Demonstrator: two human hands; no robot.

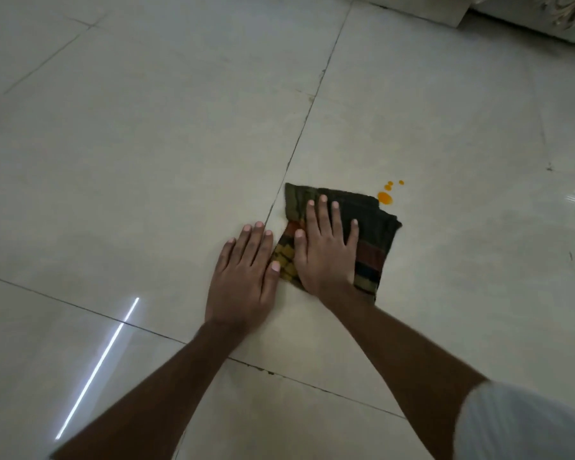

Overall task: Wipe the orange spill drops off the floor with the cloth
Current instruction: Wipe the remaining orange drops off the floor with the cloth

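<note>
A folded dark cloth with red, yellow and blue stripes lies flat on the pale tiled floor. My right hand presses flat on top of it, fingers spread. My left hand rests flat on the bare tile just left of the cloth, its thumb touching the cloth's near left edge. Orange spill drops sit on the floor just past the cloth's far right corner: one larger drop and several tiny ones beyond it, uncovered.
Dark grout lines cross the tiles, one running under the cloth's left edge. A pale furniture base or step stands at the far right. A bright light streak reflects on the near left tile. My white sleeve shows bottom right.
</note>
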